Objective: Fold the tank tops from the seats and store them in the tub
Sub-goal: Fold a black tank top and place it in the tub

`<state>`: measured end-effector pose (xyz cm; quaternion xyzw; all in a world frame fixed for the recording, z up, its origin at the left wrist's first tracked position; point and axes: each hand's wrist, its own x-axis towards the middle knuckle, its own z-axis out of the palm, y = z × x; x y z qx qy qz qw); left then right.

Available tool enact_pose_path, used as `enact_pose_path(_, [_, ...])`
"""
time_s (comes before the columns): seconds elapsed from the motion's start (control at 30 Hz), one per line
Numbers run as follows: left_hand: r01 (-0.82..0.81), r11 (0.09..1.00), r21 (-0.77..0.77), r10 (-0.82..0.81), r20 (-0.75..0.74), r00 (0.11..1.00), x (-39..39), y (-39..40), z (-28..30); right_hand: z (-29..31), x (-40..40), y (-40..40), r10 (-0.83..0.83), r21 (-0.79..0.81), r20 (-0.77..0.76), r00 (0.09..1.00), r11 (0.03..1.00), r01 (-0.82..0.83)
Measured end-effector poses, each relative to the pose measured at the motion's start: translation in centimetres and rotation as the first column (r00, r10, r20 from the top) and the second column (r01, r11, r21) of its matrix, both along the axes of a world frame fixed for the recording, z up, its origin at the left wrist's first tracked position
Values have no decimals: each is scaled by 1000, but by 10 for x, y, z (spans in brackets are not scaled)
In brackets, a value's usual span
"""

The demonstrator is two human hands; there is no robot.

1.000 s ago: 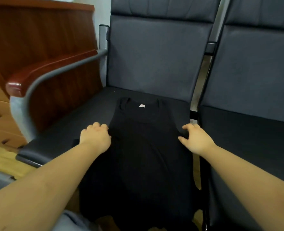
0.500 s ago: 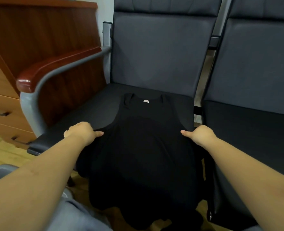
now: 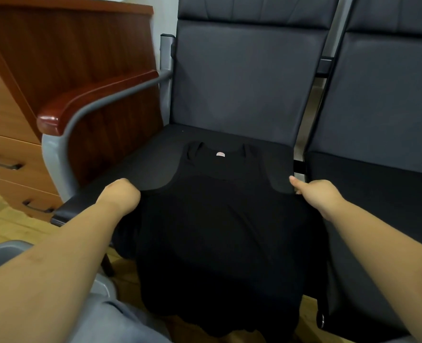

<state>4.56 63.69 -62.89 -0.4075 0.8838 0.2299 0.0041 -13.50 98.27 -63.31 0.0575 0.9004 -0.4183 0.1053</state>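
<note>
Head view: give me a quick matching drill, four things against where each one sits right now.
Things:
1. tank top
2. left hand
3. right hand
4. armrest

Places:
A. grips the top's side edge nearest the gap between the seats
B. spread on the seat, hem hanging off the front
C. beside the wooden cabinet
D. grips the top's side edge nearest the armrest

Pairs: 1-B, 2-D, 3-A, 4-C

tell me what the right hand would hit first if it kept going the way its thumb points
Probably nothing on the seat pan: the right hand, gripping the black tank top at its edge, points toward the grey backrest, which looks like the first obstacle, though depth is unclear.
</note>
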Motion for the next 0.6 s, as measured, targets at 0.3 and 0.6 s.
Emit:
enact_pose_path(0.3, [40, 991, 129, -12, -214, 977, -43, 22, -9, 9, -2, -72, -1, -242, 111, 994, 970, 28])
enact_pose_path(0.6, [286, 924, 255, -218, -266, 939, -84, 47, -18, 12, 9, -188, 325, -56, 100, 941, 946, -320])
